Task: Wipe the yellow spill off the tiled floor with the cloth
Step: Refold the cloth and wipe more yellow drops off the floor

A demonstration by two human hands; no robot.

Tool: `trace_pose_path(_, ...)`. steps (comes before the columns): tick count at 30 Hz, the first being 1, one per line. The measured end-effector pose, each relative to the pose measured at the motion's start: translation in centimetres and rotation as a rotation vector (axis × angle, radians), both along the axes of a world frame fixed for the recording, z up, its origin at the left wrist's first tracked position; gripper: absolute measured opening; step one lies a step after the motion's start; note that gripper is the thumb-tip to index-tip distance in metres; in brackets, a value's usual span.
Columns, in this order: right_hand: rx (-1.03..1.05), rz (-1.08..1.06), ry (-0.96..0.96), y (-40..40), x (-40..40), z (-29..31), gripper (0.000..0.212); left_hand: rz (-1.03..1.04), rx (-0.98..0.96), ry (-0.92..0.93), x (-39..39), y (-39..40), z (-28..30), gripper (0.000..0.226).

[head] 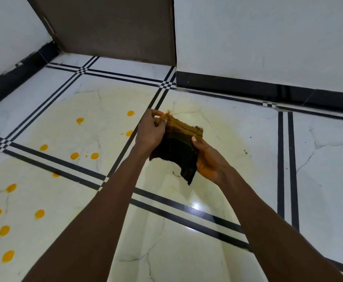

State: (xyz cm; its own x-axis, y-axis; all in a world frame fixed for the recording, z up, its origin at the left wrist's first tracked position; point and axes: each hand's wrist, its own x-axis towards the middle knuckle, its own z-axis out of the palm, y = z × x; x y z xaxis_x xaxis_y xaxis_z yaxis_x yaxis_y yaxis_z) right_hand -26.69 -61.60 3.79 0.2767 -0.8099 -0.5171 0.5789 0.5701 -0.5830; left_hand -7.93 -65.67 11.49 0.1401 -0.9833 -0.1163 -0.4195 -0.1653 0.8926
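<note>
Head camera looks down on two bare forearms reaching out over a white tiled floor (319, 159) crossed by double black lines. One cloth (176, 147) is held up in the air between the two hands, clear of the floor. It is dark, near black, with a mustard-yellow stained upper edge, and it hangs folded, its long axis running from upper left down to lower right, the loose lower corner pointing at the floor.

Left hand (151, 131) pinches the frayed yellow top corner between thumb and curled fingertips. Right hand (208, 157) grips the cloth's right edge lower down, thumb lying on top of the fabric and the fingers curled underneath it.

Yellow spill (74, 155) lies on the floor to the left of the hands: I count about fourteen orange-yellow drops, scattered from near the left hand down to the lower left corner. A pale yellowish film spreads over the tiles around and beneath the hands.

Beyond them stand a brown door (113, 27), white walls and a black skirting (248, 86).
</note>
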Motion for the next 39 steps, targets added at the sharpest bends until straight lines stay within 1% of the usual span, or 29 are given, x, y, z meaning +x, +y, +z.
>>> trace_pose_path(1,-0.019,-0.017,0.041,-0.3,0.0,0.4,0.039,0.004,-0.006,-0.030,0.0,0.4,-0.5,0.033)
trace_pose_path(3,-0.040,-0.055,0.110,-0.8,0.2,1.1,0.037,0.029,-0.096,-0.180,-0.1,1.5,-1.6,0.048)
trace_pose_path(4,-0.043,-0.067,0.138,-1.0,0.5,1.5,0.035,0.039,-0.157,-0.241,-0.2,2.0,-2.2,0.049)
trace_pose_path(5,-0.045,-0.075,0.157,-1.0,0.7,1.9,0.032,0.033,-0.195,-0.262,-0.5,2.7,-2.8,0.045)
trace_pose_path(6,-0.052,-0.073,0.174,-1.1,0.9,2.1,0.029,0.004,-0.197,-0.246,-0.9,3.2,-3.4,0.041)
trace_pose_path(7,-0.067,-0.066,0.185,-1.0,1.1,2.5,0.026,-0.052,-0.160,-0.222,-1.3,3.8,-3.8,0.038)
trace_pose_path(9,-0.110,-0.050,0.208,-0.8,1.4,2.6,0.023,-0.164,-0.078,-0.208,-2.0,4.5,-4.8,0.038)
trace_pose_path(10,-0.126,-0.046,0.228,-0.7,1.5,2.6,0.024,-0.186,-0.067,-0.213,-2.2,4.8,-5.2,0.039)
trace_pose_path(13,-0.148,-0.034,0.282,-0.1,1.9,2.2,0.034,-0.161,-0.074,-0.218,-2.1,5.1,-5.8,0.038)
trace_pose_path(17,-0.171,-0.006,0.297,0.4,2.0,2.0,0.028,-0.159,-0.104,-0.245,-1.9,5.3,-5.9,0.022)
trace_pose_path(19,-0.170,-0.013,0.296,0.5,1.8,1.9,0.032,-0.151,-0.089,-0.193,-1.6,5.2,-5.5,0.019)
trace_pose_path(23,-0.152,-0.034,0.319,0.3,1.4,1.2,0.036,-0.167,0.138,0.041,-0.4,4.6,-4.5,0.030)
trace_pose_path(25,-0.139,-0.042,0.329,0.3,1.4,0.5,0.034,-0.195,0.204,0.079,0.2,4.6,-4.5,0.029)
trace_pose_path(27,-0.130,-0.057,0.337,0.4,1.1,-0.5,0.028,-0.136,0.182,0.065,0.5,4.6,-4.5,0.027)
trace_pose_path(29,-0.108,-0.076,0.359,0.7,0.7,-1.5,0.026,-0.037,0.109,0.032,0.9,4.3,-4.2,0.025)
trace_pose_path(31,-0.051,-0.061,0.443,1.0,0.3,-2.6,0.031,0.014,0.024,-0.011,1.4,3.8,-3.2,0.023)
trace_pose_path(32,-0.024,-0.029,0.517,1.0,0.0,-3.2,0.030,0.015,-0.023,-0.054,1.5,3.5,-2.6,0.022)
trace_pose_path(35,-0.045,0.140,0.846,1.1,-0.3,-3.8,0.010,-0.029,-0.172,-0.221,1.7,2.6,-0.4,0.017)
trace_pose_path(36,-0.079,0.197,0.954,1.1,-0.3,-3.4,0.013,-0.051,-0.205,-0.252,1.6,2.4,0.5,0.014)
trace_pose_path(38,-0.190,0.280,1.141,1.1,-0.5,-2.3,0.042,-0.096,-0.246,-0.281,1.4,2.1,2.3,0.012)
trace_pose_path(39,-0.276,0.286,1.215,1.0,-0.6,-1.4,0.055,-0.125,-0.261,-0.286,1.3,2.0,3.2,0.012)
